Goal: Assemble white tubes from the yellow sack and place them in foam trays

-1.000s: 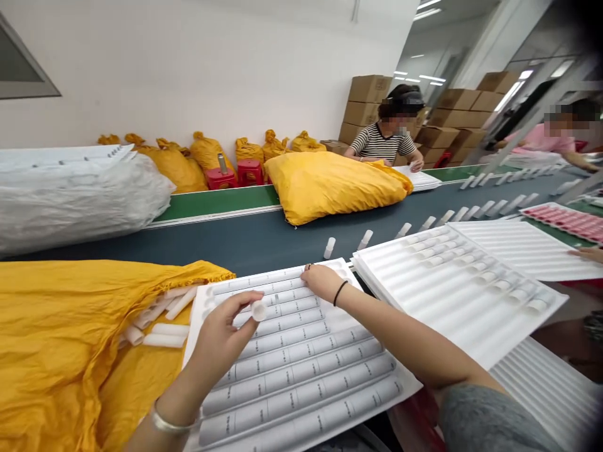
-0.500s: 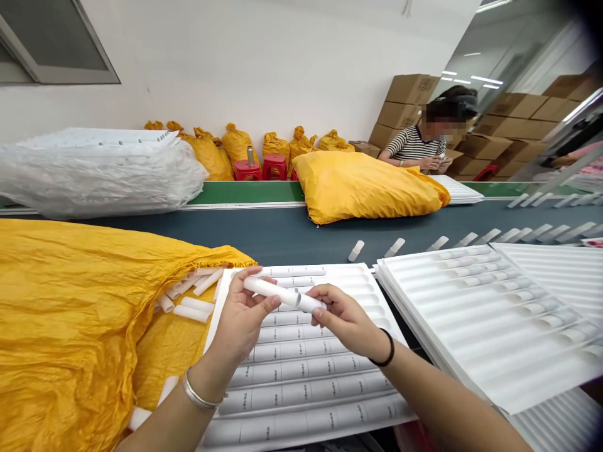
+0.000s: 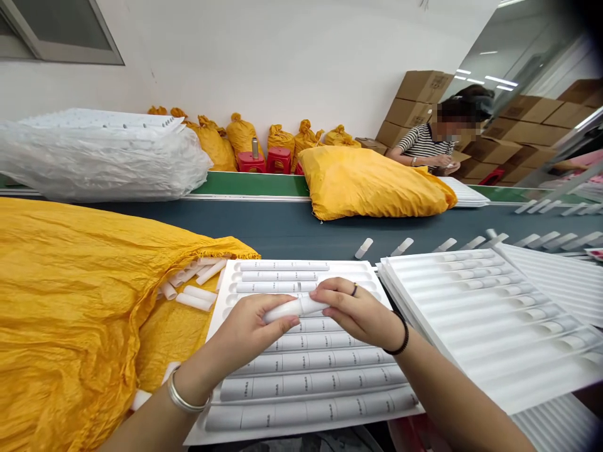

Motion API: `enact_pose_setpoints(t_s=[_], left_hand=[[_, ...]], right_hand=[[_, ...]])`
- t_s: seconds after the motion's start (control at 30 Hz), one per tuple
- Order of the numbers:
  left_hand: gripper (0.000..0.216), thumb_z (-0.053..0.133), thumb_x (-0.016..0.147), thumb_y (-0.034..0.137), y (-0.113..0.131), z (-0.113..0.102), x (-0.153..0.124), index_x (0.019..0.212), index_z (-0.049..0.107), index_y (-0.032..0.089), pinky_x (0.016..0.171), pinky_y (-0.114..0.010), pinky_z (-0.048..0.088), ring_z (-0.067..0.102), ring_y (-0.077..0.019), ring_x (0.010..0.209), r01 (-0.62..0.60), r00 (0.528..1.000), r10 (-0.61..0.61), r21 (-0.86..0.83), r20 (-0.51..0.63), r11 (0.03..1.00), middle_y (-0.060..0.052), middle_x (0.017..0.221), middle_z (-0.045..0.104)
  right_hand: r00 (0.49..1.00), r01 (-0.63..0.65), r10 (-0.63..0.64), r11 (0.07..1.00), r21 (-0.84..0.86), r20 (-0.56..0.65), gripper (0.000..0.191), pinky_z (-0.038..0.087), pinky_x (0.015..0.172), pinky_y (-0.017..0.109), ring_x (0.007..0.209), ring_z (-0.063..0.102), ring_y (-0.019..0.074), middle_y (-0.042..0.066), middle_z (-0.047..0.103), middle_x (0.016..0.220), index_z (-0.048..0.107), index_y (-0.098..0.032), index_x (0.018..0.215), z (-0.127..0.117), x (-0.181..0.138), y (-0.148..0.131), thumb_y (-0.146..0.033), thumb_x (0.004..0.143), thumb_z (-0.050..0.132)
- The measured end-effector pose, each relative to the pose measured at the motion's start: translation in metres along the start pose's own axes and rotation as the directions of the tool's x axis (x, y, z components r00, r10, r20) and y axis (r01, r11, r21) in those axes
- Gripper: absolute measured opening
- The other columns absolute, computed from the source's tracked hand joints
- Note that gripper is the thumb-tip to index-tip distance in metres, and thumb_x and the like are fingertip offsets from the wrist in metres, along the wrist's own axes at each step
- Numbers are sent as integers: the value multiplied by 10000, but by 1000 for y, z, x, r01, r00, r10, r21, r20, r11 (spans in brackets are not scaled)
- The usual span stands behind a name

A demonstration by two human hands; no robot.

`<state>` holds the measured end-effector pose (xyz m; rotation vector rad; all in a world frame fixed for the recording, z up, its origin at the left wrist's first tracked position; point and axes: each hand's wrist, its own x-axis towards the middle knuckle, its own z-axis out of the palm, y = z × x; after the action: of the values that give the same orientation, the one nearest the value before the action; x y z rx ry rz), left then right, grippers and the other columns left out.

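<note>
My left hand (image 3: 247, 336) and my right hand (image 3: 355, 312) are both closed on one white tube (image 3: 294, 307), held level just above the white grooved tray (image 3: 226, 295) in front of me. The left fingers grip its left half, the right fingers its right end. The tray's grooves hold several white tubes lying in rows. More loose white tubes (image 3: 193, 289) spill from the open yellow sack (image 3: 80, 301) to my left.
A stack of white trays (image 3: 480, 314) with short caps lies to my right. Small white caps (image 3: 363, 248) ride the dark conveyor belt (image 3: 282, 229). Beyond it lie a yellow bag (image 3: 372, 185), a plastic-wrapped bundle (image 3: 98, 157), and a seated person (image 3: 431, 147) near cardboard boxes.
Two separate tube pieces held apart half a second ago are now pushed together into one tube. Both hands have dropped closer to the tray.
</note>
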<state>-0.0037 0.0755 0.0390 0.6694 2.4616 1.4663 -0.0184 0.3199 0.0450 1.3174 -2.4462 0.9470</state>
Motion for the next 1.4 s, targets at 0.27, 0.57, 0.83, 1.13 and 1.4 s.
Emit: enact_pose_setpoints(t_s=[0.27,0.57,0.83,1.13,1.4], left_hand=[[301,543,879,226,-22,12,-1,1168,559,143,631,-288,481,584,-169,694,-391,822,563,631,-88,670,-45,777,637],[486,480,916,257,-25,31,-9,1368,341,144,583,-293,495,565,-170,658,-403,861,508,604,-4,688,-40,770,607],[559,472,886,394,-66,-26,-11,1388,342,186,996,-423,417,449,-279,1234,2,960,172,617,-222,787,-125,1316,501],[439,405,730,137,-187,-89,-48,1100,641,152,925,-425,434,569,-307,1059,392,913,-342,716,-224,578,-145,1171,586],[379,459,833,408,-159,-91,-46,1044,682,186,919,-469,429,568,-323,1022,362,917,-136,637,-375,680,-143,1069,624]], right_hand=[[894,-442,428,798,409,132,338,487,596,246,624,554,115,18,593,697,603,-163,1124,28,-5,4,-395,942,438],[936,-332,287,914,235,206,307,460,674,254,675,563,122,17,619,722,592,-169,1158,26,-1,-15,-310,961,404],[817,-501,572,764,-406,68,181,435,767,276,859,565,192,86,619,981,607,-159,921,17,33,59,-250,765,618],[358,-835,932,295,-464,-51,193,468,713,292,772,587,145,54,635,887,610,-119,907,-22,13,191,-297,832,604],[345,-788,935,243,-566,-78,402,434,814,328,1040,578,286,194,631,1087,617,-80,1080,-48,15,158,-326,764,653]])
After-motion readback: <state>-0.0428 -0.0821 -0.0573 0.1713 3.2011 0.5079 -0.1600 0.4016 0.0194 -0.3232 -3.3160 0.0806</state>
